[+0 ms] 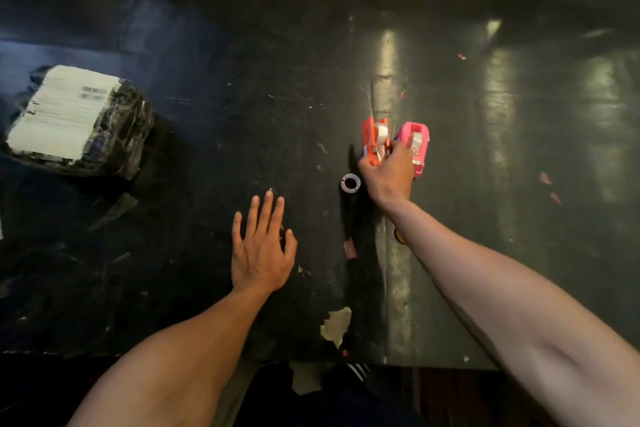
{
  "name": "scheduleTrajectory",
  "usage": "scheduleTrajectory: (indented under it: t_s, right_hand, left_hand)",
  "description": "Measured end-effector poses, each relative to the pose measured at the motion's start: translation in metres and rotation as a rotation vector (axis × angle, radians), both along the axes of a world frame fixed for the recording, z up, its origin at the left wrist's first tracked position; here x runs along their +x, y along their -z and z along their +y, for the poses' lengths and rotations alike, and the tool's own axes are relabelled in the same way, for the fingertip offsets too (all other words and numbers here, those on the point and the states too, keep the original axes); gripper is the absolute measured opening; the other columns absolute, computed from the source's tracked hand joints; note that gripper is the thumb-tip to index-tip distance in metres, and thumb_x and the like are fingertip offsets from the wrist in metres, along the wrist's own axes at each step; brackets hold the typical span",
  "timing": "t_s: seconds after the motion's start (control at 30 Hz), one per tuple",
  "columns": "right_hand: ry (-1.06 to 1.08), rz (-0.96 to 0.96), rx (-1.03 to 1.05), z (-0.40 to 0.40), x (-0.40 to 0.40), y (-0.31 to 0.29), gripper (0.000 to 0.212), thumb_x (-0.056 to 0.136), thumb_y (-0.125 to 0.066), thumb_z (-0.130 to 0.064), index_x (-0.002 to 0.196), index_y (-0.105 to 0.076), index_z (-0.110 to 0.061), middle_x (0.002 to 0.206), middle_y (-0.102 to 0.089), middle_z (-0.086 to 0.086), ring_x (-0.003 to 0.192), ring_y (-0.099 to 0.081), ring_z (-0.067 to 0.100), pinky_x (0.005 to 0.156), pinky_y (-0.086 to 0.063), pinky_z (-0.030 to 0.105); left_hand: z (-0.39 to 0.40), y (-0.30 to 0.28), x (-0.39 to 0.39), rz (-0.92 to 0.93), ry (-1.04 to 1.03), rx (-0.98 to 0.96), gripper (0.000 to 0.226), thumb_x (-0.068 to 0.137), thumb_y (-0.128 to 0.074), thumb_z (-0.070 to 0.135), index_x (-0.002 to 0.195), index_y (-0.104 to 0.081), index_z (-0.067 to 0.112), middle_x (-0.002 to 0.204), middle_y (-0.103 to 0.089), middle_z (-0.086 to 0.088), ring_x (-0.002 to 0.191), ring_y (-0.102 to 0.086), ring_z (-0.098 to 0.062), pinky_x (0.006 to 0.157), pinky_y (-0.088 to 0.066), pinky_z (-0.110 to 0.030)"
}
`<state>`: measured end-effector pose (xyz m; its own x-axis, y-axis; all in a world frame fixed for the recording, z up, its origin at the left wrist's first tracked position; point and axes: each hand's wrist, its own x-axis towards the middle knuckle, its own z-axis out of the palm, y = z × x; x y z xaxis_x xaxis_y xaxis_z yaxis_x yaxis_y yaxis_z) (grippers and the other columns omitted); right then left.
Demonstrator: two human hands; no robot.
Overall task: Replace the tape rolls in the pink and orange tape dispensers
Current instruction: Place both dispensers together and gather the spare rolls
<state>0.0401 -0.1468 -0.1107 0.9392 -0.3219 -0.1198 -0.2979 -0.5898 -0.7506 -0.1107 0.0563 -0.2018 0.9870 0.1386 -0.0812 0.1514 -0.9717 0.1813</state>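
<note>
An orange tape dispenser (371, 140) and a pink tape dispenser (417, 144) stand side by side on the dark table, each with a clear tape roll in it. My right hand (388, 172) reaches over both, its fingers curled around the orange dispenser and touching the pink one. Just left of my right wrist lies an empty white tape core (350, 183). My left hand (261, 248) rests flat on the table, fingers spread, holding nothing.
A black-wrapped parcel with a white label (78, 121) lies at the far left. Small pink scraps (349, 248) and a torn pale patch (337, 326) mark the table near its front edge (242, 355). My shoe shows below.
</note>
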Motion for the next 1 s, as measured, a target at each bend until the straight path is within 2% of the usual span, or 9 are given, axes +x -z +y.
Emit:
scheduleTrajectory:
  t_s: [0.17, 0.33, 0.4, 0.5, 0.6, 0.67, 0.77, 0.9, 1.0]
  right_hand:
    - [-0.044, 0.096, -0.159, 0.017, 0.022, 0.004, 0.043, 0.076, -0.068, -0.025, 0.110, -0.056, -0.001, 0.113, -0.060, 0.019, 0.103, -0.059, 0.038, 0.092, -0.049, 0.047]
    - [-0.063, 0.137, -0.260, 0.025, 0.019, 0.011, 0.048, 0.082, -0.068, -0.025, 0.117, -0.050, 0.002, 0.123, -0.055, 0.025, 0.112, -0.053, 0.044, 0.096, -0.042, 0.046]
    - [-0.095, 0.185, -0.247, 0.024, 0.020, 0.010, 0.058, 0.084, -0.069, -0.036, 0.122, -0.048, 0.002, 0.127, -0.052, 0.025, 0.116, -0.052, 0.044, 0.099, -0.041, 0.047]
    - [-0.104, 0.231, -0.132, 0.019, 0.019, 0.004, 0.071, 0.088, -0.058, -0.053, 0.133, -0.044, 0.000, 0.134, -0.048, 0.027, 0.122, -0.048, 0.044, 0.103, -0.040, 0.047]
    - [-0.123, 0.194, -0.018, 0.009, 0.003, -0.006, 0.067, 0.094, -0.048, -0.049, 0.141, -0.039, -0.002, 0.143, -0.044, 0.026, 0.131, -0.043, 0.041, 0.107, -0.037, 0.044]
    - [-0.144, 0.138, -0.022, -0.004, -0.020, -0.012, 0.062, 0.095, -0.049, -0.042, 0.143, -0.038, -0.004, 0.147, -0.042, 0.023, 0.135, -0.040, 0.037, 0.110, -0.035, 0.043]
    - [-0.143, 0.075, -0.162, -0.034, -0.061, -0.014, 0.054, 0.089, -0.057, -0.032, 0.138, -0.043, -0.012, 0.135, -0.050, 0.020, 0.124, -0.046, 0.040, 0.103, -0.041, 0.047]
    - [-0.244, 0.270, -0.334, -0.072, -0.103, -0.006, 0.068, 0.086, -0.064, -0.039, 0.145, -0.036, -0.021, 0.139, -0.043, 0.016, 0.129, -0.041, 0.038, 0.105, -0.041, 0.051]
    - [-0.362, 0.338, -0.391, -0.086, -0.116, -0.001, 0.071, 0.086, -0.067, -0.037, 0.147, -0.033, -0.027, 0.140, -0.040, 0.013, 0.130, -0.037, 0.037, 0.106, -0.041, 0.050]
  left_hand:
    - [-0.003, -0.005, -0.001, 0.011, -0.001, 0.016, 0.067, 0.095, -0.028, 0.050, 0.155, -0.009, 0.028, 0.167, -0.010, 0.000, 0.153, -0.006, -0.021, 0.122, -0.010, -0.053]
    - [-0.002, -0.005, -0.001, 0.017, 0.003, 0.012, 0.068, 0.095, -0.028, 0.050, 0.156, -0.008, 0.027, 0.166, -0.009, 0.000, 0.153, -0.006, -0.021, 0.121, -0.013, -0.055]
    - [-0.002, -0.004, -0.001, 0.001, 0.006, 0.007, 0.067, 0.095, -0.028, 0.050, 0.155, -0.007, 0.027, 0.166, -0.009, 0.000, 0.153, -0.006, -0.022, 0.121, -0.013, -0.055]
    - [-0.002, -0.003, -0.001, -0.001, 0.011, 0.003, 0.067, 0.096, -0.027, 0.050, 0.155, -0.005, 0.028, 0.165, -0.008, 0.000, 0.153, -0.005, -0.021, 0.121, -0.013, -0.055]
    - [-0.002, -0.009, 0.000, 0.034, 0.026, 0.008, 0.066, 0.096, -0.025, 0.050, 0.155, -0.006, 0.028, 0.166, -0.007, 0.000, 0.153, -0.004, -0.021, 0.122, -0.010, -0.054]
    - [-0.004, -0.016, 0.000, 0.043, 0.007, 0.000, 0.066, 0.096, -0.030, 0.048, 0.156, -0.014, 0.027, 0.166, -0.013, -0.001, 0.153, -0.008, -0.022, 0.121, -0.012, -0.054]
    - [-0.011, -0.032, 0.015, 0.012, -0.035, -0.090, 0.064, 0.094, -0.047, 0.045, 0.152, -0.029, 0.025, 0.159, -0.033, -0.008, 0.147, -0.026, -0.029, 0.117, -0.026, -0.055]
    - [-0.052, -0.056, 0.068, 0.051, 0.116, -0.292, 0.074, 0.092, -0.058, 0.044, 0.155, -0.024, 0.026, 0.151, -0.039, -0.008, 0.137, -0.038, -0.029, 0.108, -0.037, -0.051]
    - [-0.087, -0.067, 0.099, 0.140, 0.201, -0.329, 0.075, 0.090, -0.064, 0.043, 0.153, -0.028, 0.026, 0.150, -0.042, -0.007, 0.135, -0.039, -0.030, 0.105, -0.040, -0.050]
